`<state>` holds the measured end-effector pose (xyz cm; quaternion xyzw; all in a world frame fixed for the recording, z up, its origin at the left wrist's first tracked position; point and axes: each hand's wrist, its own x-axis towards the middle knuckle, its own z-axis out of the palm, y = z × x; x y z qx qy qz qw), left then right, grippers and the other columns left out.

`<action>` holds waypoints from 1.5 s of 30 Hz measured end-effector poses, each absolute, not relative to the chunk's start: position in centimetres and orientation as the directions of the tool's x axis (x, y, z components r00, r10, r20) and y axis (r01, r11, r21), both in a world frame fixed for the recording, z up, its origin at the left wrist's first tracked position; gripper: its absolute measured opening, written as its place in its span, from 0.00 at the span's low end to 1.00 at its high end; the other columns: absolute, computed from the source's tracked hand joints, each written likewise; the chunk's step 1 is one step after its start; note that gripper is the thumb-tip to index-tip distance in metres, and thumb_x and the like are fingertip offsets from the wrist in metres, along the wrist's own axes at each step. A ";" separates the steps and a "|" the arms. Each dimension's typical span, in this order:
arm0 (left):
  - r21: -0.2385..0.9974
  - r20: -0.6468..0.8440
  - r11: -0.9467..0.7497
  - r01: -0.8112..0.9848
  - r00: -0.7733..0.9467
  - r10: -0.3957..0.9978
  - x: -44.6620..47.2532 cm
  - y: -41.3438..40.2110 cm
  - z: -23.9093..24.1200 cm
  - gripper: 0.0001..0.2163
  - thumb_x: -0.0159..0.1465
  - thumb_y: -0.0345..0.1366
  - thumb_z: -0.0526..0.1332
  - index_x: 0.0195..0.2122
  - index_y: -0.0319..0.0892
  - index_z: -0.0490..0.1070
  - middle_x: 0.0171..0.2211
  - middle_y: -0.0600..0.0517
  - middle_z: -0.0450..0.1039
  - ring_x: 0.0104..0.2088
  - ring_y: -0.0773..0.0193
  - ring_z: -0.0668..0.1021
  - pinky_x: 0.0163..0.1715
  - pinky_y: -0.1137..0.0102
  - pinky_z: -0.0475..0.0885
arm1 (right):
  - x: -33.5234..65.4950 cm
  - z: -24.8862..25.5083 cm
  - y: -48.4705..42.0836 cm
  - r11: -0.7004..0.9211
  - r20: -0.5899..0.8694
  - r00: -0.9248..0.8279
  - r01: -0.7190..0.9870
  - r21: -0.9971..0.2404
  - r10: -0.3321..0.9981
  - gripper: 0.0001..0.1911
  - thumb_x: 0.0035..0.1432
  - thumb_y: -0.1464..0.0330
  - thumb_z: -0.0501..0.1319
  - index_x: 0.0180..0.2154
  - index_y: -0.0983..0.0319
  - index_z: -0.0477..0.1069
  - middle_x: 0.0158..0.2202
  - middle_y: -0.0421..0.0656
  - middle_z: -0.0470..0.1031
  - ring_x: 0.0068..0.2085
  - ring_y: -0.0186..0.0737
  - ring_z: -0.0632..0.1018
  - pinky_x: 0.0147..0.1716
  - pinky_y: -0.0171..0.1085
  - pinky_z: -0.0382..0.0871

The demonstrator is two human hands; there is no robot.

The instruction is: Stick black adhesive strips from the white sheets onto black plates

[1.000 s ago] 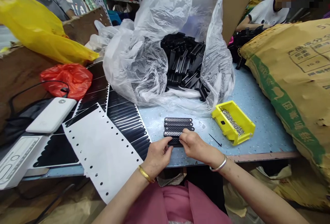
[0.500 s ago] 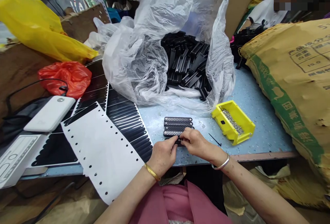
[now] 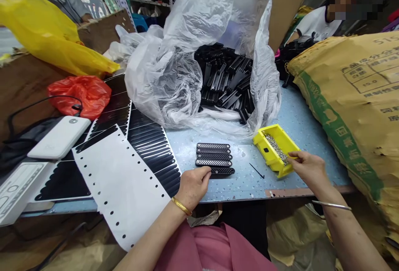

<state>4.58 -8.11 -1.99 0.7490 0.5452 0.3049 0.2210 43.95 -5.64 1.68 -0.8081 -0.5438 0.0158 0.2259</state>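
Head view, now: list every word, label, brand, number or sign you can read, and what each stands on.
"产品成分": on the tan sack, heading a printed table; the rest of that line is unclear.
"15.0": inside that table.
"51": near the sack's top edge; the next character is unclear.
Characters on the sack's green band: too blurred to read.
Print on the white box: too small to read.

Top (image 3: pixel 215 242): dusty pink, its folded panels flanking a smoother central part. Left of the top, the left forearm (image 3: pixel 152 237) is bare and bears a bracelet (image 3: pixel 181 206), a curved gold-coloured band. Right of the top, the right forearm (image 3: pixel 352 229) is likewise bare; its bangle (image 3: pixel 332 205) is a slimmer, silver-coloured ring. The left hand (image 3: pixel 192 186) and right hand (image 3: pixel 307 170), both beyond the top, are ungloved.
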 end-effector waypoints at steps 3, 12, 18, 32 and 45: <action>0.707 0.186 -0.268 0.654 0.194 0.963 4.0 -8.2 -2.0 0.09 0.63 0.31 0.61 0.38 0.47 0.81 0.32 0.52 0.83 0.30 0.63 0.82 0.33 0.72 0.74 | 42.2 2.8 -6.5 -0.251 0.333 0.377 0.897 -0.363 0.864 0.16 0.49 0.56 0.60 0.27 0.63 0.77 0.25 0.48 0.77 0.24 0.45 0.75 0.26 0.42 0.68; 0.792 0.167 -0.195 0.578 0.102 0.981 3.6 -8.5 -1.4 0.09 0.61 0.31 0.62 0.40 0.42 0.81 0.19 0.56 0.77 0.19 0.69 0.75 0.23 0.75 0.70 | 27.1 2.3 -8.7 0.251 0.278 -0.085 0.722 -0.644 0.957 0.07 0.58 0.68 0.61 0.32 0.59 0.79 0.24 0.42 0.77 0.22 0.37 0.75 0.23 0.35 0.68; 0.733 0.272 -0.362 0.576 0.239 0.932 3.6 -8.5 -1.9 0.12 0.65 0.32 0.58 0.44 0.45 0.79 0.38 0.49 0.83 0.35 0.62 0.83 0.38 0.71 0.76 | 22.8 0.0 -7.8 0.256 0.146 -0.212 0.740 -0.621 0.966 0.09 0.59 0.73 0.61 0.36 0.59 0.80 0.33 0.45 0.82 0.33 0.41 0.81 0.35 0.36 0.72; 0.826 -0.013 -0.040 0.562 0.090 0.996 4.1 -7.2 -1.1 0.08 0.58 0.32 0.60 0.29 0.43 0.80 0.20 0.55 0.76 0.21 0.67 0.74 0.26 0.74 0.66 | 22.2 -0.3 -7.7 0.198 0.080 -0.181 0.873 -0.447 0.980 0.09 0.56 0.74 0.59 0.30 0.61 0.78 0.29 0.45 0.80 0.30 0.41 0.79 0.30 0.35 0.65; 0.811 0.007 -0.043 0.584 0.065 0.998 4.0 -7.1 -1.1 0.08 0.57 0.35 0.57 0.22 0.42 0.71 0.13 0.59 0.61 0.17 0.70 0.65 0.22 0.74 0.58 | 23.9 0.8 -6.9 0.066 -0.025 -0.088 0.880 -0.469 0.996 0.08 0.47 0.75 0.59 0.21 0.60 0.75 0.18 0.40 0.75 0.21 0.36 0.72 0.22 0.33 0.60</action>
